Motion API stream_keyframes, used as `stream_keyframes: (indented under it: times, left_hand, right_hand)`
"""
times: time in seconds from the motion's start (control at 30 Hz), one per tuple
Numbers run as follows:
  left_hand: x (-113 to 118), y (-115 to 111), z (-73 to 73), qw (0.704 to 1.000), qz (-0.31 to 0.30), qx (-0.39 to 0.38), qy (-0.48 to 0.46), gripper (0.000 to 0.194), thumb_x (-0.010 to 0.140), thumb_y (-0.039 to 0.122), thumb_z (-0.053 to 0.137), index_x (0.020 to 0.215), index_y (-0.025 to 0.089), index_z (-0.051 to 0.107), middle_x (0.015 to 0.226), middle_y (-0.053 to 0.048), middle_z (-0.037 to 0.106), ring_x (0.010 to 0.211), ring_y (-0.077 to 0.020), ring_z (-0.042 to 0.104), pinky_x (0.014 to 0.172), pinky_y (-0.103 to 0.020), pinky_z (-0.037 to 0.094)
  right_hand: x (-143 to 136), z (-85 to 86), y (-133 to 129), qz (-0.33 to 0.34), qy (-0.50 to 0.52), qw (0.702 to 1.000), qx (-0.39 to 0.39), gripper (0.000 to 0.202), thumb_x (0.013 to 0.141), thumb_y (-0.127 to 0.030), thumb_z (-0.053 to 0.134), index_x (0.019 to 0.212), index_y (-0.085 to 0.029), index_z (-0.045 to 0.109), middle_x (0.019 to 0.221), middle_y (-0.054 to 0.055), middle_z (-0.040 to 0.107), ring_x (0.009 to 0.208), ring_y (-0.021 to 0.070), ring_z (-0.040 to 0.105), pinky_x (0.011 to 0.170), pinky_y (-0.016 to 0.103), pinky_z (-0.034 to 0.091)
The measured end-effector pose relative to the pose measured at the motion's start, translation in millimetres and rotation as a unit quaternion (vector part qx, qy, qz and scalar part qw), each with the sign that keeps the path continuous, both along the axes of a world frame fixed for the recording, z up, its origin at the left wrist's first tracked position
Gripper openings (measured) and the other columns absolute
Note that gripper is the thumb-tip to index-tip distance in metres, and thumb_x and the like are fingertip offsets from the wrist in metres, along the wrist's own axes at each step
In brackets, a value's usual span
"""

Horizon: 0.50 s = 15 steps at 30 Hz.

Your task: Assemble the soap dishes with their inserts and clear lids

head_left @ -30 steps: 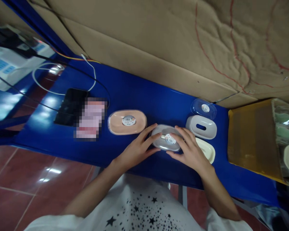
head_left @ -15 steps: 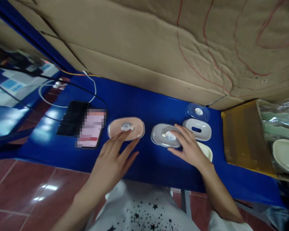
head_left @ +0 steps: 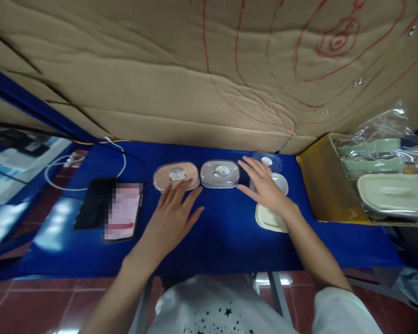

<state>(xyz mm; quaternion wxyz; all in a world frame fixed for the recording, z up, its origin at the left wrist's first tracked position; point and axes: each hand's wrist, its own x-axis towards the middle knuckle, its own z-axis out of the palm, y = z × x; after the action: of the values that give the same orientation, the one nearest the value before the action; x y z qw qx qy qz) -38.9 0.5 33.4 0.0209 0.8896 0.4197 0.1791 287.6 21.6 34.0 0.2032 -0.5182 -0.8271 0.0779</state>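
Note:
An oval pink container with a clear lid and a round sticker lies on the blue table. My left hand is open, its fingertips over the near edge of that pink container. Close to its right side sits a similar grey container. My right hand is open with fingers spread, just right of the grey container and holding nothing. Under and behind it are a clear lid and a white oval piece, partly covered. A cream lid lies below its wrist.
Left on the table are a phone with a blurred screen, a dark flat item and a white cable. At right stands a cardboard box with pale green and cream pieces in plastic wrap. A cardboard wall rises behind.
The grey container has moved left, close beside the pink one. My right hand has come off it to its right side. The camera view has shifted.

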Motion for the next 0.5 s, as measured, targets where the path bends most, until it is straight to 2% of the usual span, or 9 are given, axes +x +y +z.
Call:
stream_keyframes:
  times: [0.13,0.2,0.27,0.37,0.5]
  left_hand:
    - [36.8,-20.4,7.5,0.984,-0.163,-0.067,-0.003,0.043,0.111,0.036,0.059,0.15,0.02,0.056,0.156,-0.017,0.059,0.142,-0.0346,0.062,0.12,-0.06,0.053]
    - [57.8,-28.0,9.3,0.974,-0.21,-0.087,0.01,0.043,0.109,0.035,0.062,0.149,0.02,0.057,0.156,-0.017,0.06,0.142,-0.0345,0.062,0.121,-0.06,0.052]
    - [76.1,-32.7,8.7,0.969,-0.231,-0.093,0.002,0.043,0.108,0.036,0.065,0.147,0.02,0.058,0.156,-0.017,0.06,0.142,-0.0341,0.062,0.121,-0.059,0.051]
    - [94.6,-37.1,1.8,0.967,-0.234,-0.1,-0.022,0.044,0.106,0.035,0.068,0.146,0.019,0.057,0.155,-0.017,0.06,0.14,-0.034,0.063,0.121,-0.058,0.052]
    - [101.0,-39.6,-11.1,0.965,-0.235,-0.116,-0.034,0.044,0.108,0.034,0.064,0.149,0.021,0.054,0.159,-0.018,0.056,0.145,-0.0341,0.059,0.121,-0.057,0.051]
  right_hand:
    - [52.4,-6.0,-68.5,-0.141,0.042,0.988,0.044,0.053,0.108,-0.044,0.061,0.158,-0.03,0.054,0.156,0.014,0.063,0.145,0.0354,0.059,0.12,0.06,0.046]
    - [69.2,-16.5,-109.4,-0.226,0.06,0.97,0.063,0.045,0.107,-0.042,0.062,0.15,-0.029,0.062,0.141,0.014,0.071,0.127,0.034,0.069,0.11,0.057,0.054]
    - [74.6,-28.3,-144.7,-0.284,0.068,0.955,0.051,0.041,0.107,-0.04,0.062,0.146,-0.028,0.064,0.128,0.012,0.076,0.107,0.0311,0.073,0.097,0.053,0.06]
    - [65.5,-42.2,-174.8,-0.297,0.056,0.953,0.024,0.04,0.107,-0.041,0.061,0.145,-0.027,0.064,0.127,0.012,0.076,0.111,0.0334,0.072,0.096,0.055,0.06]
    - [42.9,-48.9,-173.1,-0.261,0.07,0.963,0.011,0.041,0.107,-0.035,0.062,0.148,-0.029,0.062,0.134,0.012,0.074,0.124,0.0335,0.069,0.101,0.055,0.059]
